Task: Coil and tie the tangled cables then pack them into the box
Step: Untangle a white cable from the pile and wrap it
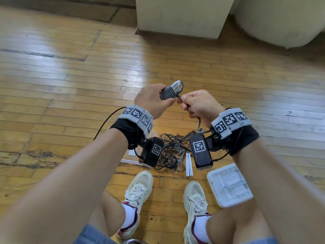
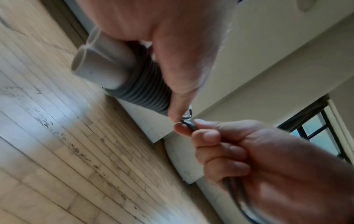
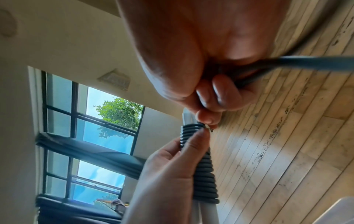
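Head view: left hand fingers clasp the coiled cable; right hand pinches its end.

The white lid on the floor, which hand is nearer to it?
Right. The right hand is raised above and left of the white lid; the left hand is raised farther left.

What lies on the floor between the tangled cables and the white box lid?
In the head view, two white tubes lie side by side between the tangled cables and the lid.
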`<state>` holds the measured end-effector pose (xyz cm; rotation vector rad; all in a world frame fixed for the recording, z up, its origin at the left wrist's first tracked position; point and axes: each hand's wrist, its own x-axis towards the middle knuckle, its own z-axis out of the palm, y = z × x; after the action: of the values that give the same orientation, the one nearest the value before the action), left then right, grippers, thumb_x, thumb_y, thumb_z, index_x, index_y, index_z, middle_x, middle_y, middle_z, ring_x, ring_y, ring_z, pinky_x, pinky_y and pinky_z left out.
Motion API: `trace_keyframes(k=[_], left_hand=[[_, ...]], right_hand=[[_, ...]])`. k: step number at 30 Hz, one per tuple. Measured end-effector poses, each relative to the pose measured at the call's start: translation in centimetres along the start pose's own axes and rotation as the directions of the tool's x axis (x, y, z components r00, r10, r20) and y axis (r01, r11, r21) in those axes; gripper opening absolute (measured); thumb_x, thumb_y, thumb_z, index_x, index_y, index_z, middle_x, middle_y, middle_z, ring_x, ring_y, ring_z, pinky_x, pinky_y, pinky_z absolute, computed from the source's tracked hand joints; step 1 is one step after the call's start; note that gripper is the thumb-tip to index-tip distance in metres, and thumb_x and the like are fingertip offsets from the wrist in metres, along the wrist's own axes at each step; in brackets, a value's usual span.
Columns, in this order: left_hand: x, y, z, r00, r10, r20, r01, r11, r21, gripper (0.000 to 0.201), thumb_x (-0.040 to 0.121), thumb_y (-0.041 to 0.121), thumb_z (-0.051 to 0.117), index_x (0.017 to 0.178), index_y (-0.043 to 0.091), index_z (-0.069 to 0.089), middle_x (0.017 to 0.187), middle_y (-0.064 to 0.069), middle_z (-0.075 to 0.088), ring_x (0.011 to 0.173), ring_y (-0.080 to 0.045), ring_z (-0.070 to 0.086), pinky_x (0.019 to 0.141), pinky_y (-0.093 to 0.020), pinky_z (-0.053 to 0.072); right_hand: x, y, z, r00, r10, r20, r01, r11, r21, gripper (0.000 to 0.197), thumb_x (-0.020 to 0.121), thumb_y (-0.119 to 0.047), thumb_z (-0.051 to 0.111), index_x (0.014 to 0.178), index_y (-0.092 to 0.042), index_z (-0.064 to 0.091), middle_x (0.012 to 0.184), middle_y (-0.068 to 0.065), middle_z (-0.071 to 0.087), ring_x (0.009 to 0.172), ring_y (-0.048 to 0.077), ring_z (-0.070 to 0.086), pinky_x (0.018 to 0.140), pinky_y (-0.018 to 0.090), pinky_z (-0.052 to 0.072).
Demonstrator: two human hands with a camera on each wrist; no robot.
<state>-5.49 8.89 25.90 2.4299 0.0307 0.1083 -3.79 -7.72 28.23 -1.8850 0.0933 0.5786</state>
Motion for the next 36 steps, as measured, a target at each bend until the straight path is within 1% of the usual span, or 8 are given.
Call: trace_keyframes(k=[6,10,14,19,24,31,33,36], left_hand=[[-0.8,0.1,1.3,0.988,0.139,-0.066,-0.110,0.938,0.329,0.024,0.092,0.039,0.064,0.111,0.025,0.061,0.091,0.004,0.047,0.082,-0.016,0.044,0.067,-0.031,0.038],[-1.4,0.3,2.4,0.969,0.239,-0.060,-0.189,0.879,0.438,0.040,0.091,0.035,0.067,0.128,0.024,0.058,0.109,0.000,0.064,0.095,-0.021,0.056,0.071,-0.029,0.036],[-1.7,0.5,2.4,0.967,0.252,-0.040,-0.221,0.904,0.366,0.044,0.091,0.037,0.067,0.133,0.028,0.055,0.105,0.004,0.070,0.090,-0.022,0.064,0.072,-0.032,0.046],[-1.5,0.3,1.7,0.985,0.169,-0.021,-0.163,0.969,0.185,0.028,0.090,0.042,0.067,0.116,0.034,0.062,0.086,0.007,0.068,0.078,-0.020,0.062,0.068,-0.032,0.050],[-1.1,0.4,1.7,0.990,0.121,-0.066,-0.110,0.982,0.153,0.037,0.092,0.044,0.065,0.125,0.034,0.053,0.089,0.009,0.065,0.077,-0.019,0.061,0.069,-0.035,0.053],[-0.2,-0.4,0.9,0.999,-0.038,0.000,0.037,0.968,-0.248,0.033,0.086,0.033,0.074,0.118,0.026,0.065,0.086,0.008,0.068,0.079,-0.015,0.067,0.074,-0.043,0.059],[-0.2,-0.4,1.0,0.999,-0.050,0.014,0.051,0.970,-0.238,0.028,0.087,0.032,0.074,0.113,0.025,0.066,0.083,0.009,0.067,0.078,-0.016,0.066,0.071,-0.040,0.058],[-0.5,0.1,1.4,0.999,0.026,0.036,-0.027,1.000,0.008,0.023,0.094,0.032,0.065,0.115,0.025,0.059,0.087,0.009,0.063,0.081,-0.017,0.061,0.068,-0.031,0.049]], right_hand=[[0.0,-0.5,0.4,0.995,0.102,-0.016,-0.098,0.982,0.160,0.020,0.100,-0.014,0.049,0.096,-0.003,0.065,0.054,-0.005,0.049,0.043,0.006,0.031,0.037,0.017,0.020],[0.3,-0.2,0.5,0.988,0.151,-0.028,-0.140,0.962,0.235,0.032,0.099,-0.040,0.055,0.099,-0.009,0.063,0.062,-0.001,0.050,0.045,0.007,0.030,0.035,0.019,0.021],[0.4,0.3,0.3,0.977,0.181,-0.115,-0.152,0.963,0.224,0.043,0.100,-0.048,0.052,0.106,-0.007,0.065,0.067,0.001,0.053,0.047,0.009,0.032,0.036,0.020,0.025],[0.3,0.3,0.4,0.982,0.112,-0.149,-0.110,0.994,0.022,0.032,0.104,-0.034,0.049,0.099,-0.008,0.067,0.064,-0.002,0.056,0.050,0.010,0.037,0.038,0.020,0.028],[0.2,0.1,0.5,0.993,0.023,-0.117,-0.030,0.997,-0.065,0.031,0.105,-0.022,0.047,0.090,-0.007,0.070,0.064,-0.002,0.053,0.049,0.010,0.036,0.043,0.022,0.028],[0.2,-0.3,-0.2,0.996,-0.058,-0.061,0.050,0.989,-0.136,0.029,0.104,-0.024,0.050,0.092,-0.009,0.071,0.064,-0.004,0.051,0.051,0.008,0.037,0.044,0.021,0.030],[0.2,-0.4,0.1,0.998,-0.041,-0.054,0.033,0.989,-0.141,0.029,0.104,-0.023,0.050,0.091,-0.008,0.071,0.065,-0.003,0.051,0.049,0.008,0.036,0.042,0.021,0.029],[0.5,-0.3,0.3,0.997,0.027,-0.072,-0.036,0.992,-0.119,0.027,0.102,-0.020,0.050,0.091,-0.006,0.070,0.065,-0.002,0.051,0.047,0.009,0.034,0.040,0.021,0.026]])
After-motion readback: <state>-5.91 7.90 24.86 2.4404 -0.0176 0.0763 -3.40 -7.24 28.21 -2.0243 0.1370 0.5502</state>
